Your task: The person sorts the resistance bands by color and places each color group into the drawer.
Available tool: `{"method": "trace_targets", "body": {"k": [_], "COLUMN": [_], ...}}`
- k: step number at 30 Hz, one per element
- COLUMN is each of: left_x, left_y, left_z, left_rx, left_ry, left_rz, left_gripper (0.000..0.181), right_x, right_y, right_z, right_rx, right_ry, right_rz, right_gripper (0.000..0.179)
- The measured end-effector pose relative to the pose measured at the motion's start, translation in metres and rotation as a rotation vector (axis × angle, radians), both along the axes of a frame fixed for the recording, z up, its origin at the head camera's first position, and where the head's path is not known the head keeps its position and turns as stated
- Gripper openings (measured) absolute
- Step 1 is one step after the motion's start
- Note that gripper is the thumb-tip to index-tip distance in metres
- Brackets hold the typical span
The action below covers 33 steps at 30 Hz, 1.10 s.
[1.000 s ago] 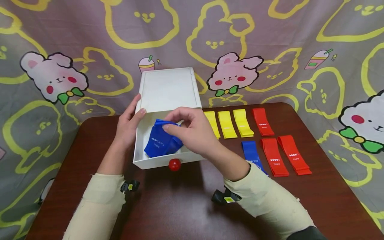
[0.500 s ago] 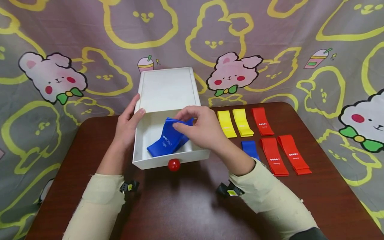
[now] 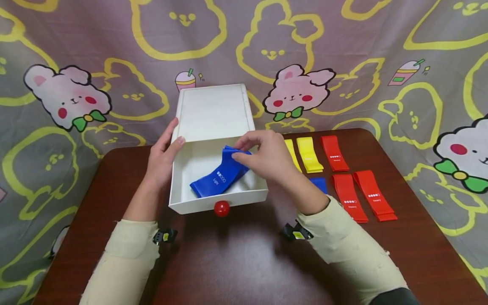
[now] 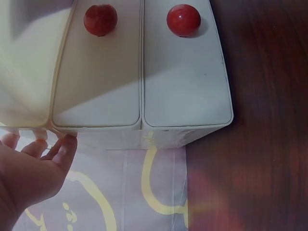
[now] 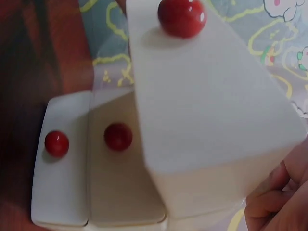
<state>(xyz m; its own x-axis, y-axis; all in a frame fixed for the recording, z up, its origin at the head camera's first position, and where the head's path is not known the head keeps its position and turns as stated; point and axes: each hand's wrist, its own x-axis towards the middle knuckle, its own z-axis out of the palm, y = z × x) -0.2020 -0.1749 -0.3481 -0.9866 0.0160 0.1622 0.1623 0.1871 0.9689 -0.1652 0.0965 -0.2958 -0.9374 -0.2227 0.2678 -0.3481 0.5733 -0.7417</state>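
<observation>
A small white drawer cabinet stands at the back of the table, its top drawer pulled out by a red knob side facing me. My left hand rests against the cabinet's left side, thumb at the top front edge; in the left wrist view its fingers touch the side wall. Between thumb and fingers, my right hand pinches a folded blue resistance band marked "Light". The band's lower end reaches down inside the drawer. From the right wrist view the band is hidden behind the drawer front.
Right of the cabinet lie yellow bands, partly covered by my right hand. Three red bands marked "Heavy" lie farther right, beside another blue band. Two lower drawers with red knobs are closed. A patterned curtain hangs behind the table.
My right hand has moved right across the drawer, drawing the pinched end of the blue band with it. The band now lies more stretched out. My left hand has stayed in place.
</observation>
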Motion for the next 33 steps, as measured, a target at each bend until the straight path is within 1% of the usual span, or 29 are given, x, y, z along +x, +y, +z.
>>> {"method": "trace_targets", "body": {"k": [9,12,15,18,20,25,33], "left_x": [-0.001,-0.001,-0.001,0.0,0.0,0.0,0.001], "left_y": [0.001,0.001,0.0,0.0,0.0,0.0,0.0], "left_z": [0.0,-0.001,-0.001,-0.001,-0.001,-0.001,-0.001], "left_rx": [0.015,0.014,0.017,0.03,0.032,0.025,-0.045], "left_ry": [-0.008,-0.012,-0.012,-0.011,-0.009,0.002,0.022], "left_rz": [0.005,0.008,0.013,0.016,0.016,0.012,0.015], "left_gripper": [0.057,0.057,0.057,0.057,0.057,0.057,0.058], "right_x": [-0.009,-0.009,-0.007,-0.004,-0.002,0.002,0.01], "right_y": [0.009,0.011,0.013,0.016,0.02,0.028,0.048], "right_z": [-0.008,-0.012,-0.014,-0.016,-0.017,-0.022,-0.029], "right_rx": [0.095,0.112,0.107,0.067,0.043,-0.025,-0.186], "right_ry": [0.001,0.038,0.098,0.159,0.183,0.208,0.245], "right_rz": [-0.017,-0.018,-0.026,-0.03,-0.034,-0.046,-0.043], "right_gripper": [0.025,0.028,0.029,0.028,0.027,0.027,0.022]}}
